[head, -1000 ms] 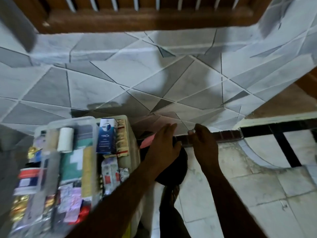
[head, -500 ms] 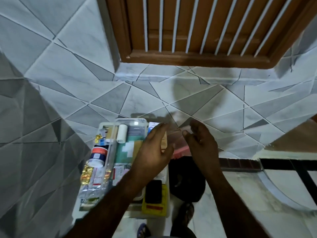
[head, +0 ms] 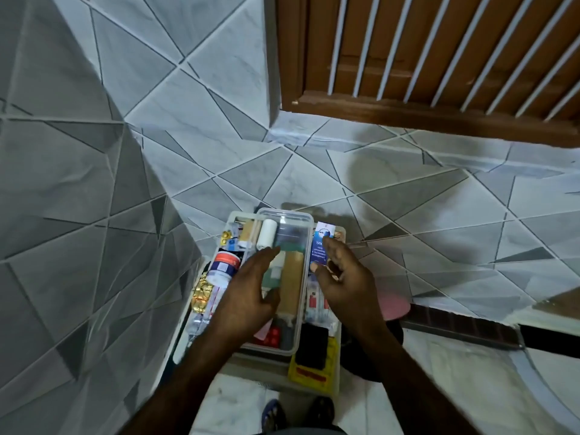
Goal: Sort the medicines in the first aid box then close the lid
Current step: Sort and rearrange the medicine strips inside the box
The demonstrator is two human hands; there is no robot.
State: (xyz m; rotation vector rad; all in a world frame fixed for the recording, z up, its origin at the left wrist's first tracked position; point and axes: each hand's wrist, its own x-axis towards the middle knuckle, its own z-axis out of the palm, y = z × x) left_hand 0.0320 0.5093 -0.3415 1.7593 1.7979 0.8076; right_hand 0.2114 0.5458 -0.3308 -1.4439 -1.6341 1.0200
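First aid box [head: 260, 362] shown open, no lid seen on it, set against tiled wall [head: 314, 171] directly below viewer. Clear inner tray [head: 284, 211] seated across middle, carrying gauze roll [head: 266, 233] and long packs. Bottle [head: 224, 265] and gold blister strips [head: 202, 293] lodged in left channel, blue carton [head: 320, 246] in right channel; grouping by shape is inferred. Left hand [head: 248, 290] spread flat over tray, right hand [head: 345, 277] loose-fingered over carton. Hands held apart, nothing gripped; contact not determinable. Sorting judged unfinished.
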